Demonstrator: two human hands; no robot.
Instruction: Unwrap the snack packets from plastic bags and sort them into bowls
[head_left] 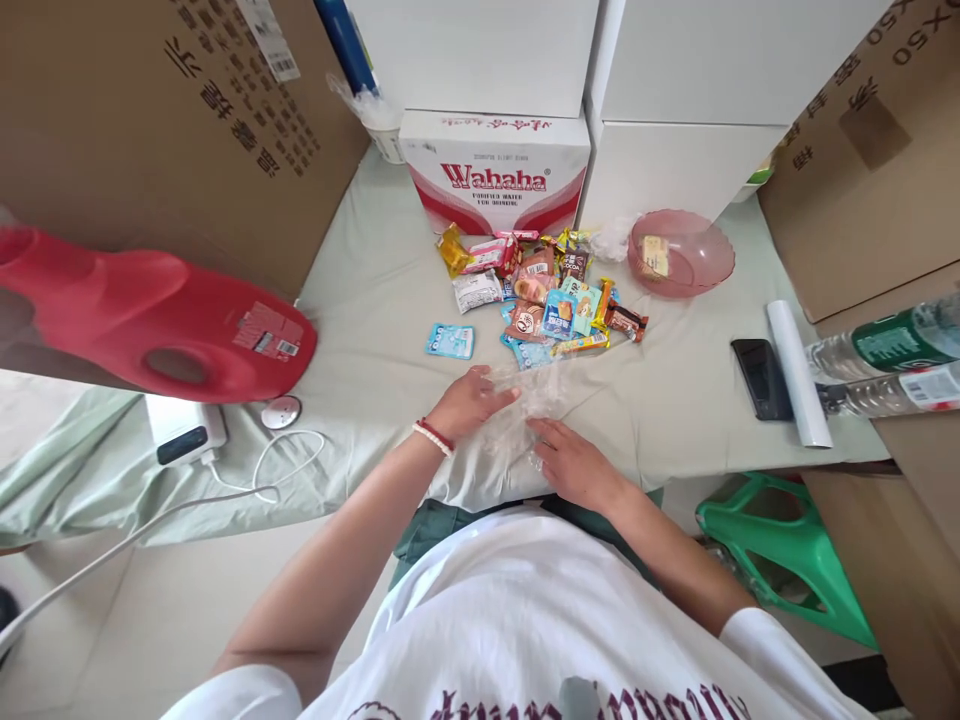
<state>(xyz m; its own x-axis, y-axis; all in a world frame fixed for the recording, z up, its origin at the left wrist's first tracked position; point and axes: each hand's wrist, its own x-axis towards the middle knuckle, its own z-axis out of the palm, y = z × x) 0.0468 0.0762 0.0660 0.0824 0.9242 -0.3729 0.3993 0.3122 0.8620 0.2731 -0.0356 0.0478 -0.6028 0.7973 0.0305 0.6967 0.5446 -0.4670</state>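
Observation:
A clear plastic bag (525, 410) lies flat on the pale green cloth (375, 300) near the front edge. My left hand (471, 402) rests on the bag's left side with its fingers stretched out over it. My right hand (574, 462) lies on the bag's near right corner, fingers flat. Just beyond the bag sits a heap of small snack packets (551, 290). One light blue packet (451, 341) lies apart to the left of the heap.
A pink bowl (694, 270) holding one packet stands at the back right, by a Wahaha carton (495, 170). A phone (761, 378), white roll (797, 372) and water bottles (892, 365) lie right. A red jug (150, 315), power bank (184, 430) and cable lie left. A green stool (787, 550) stands below.

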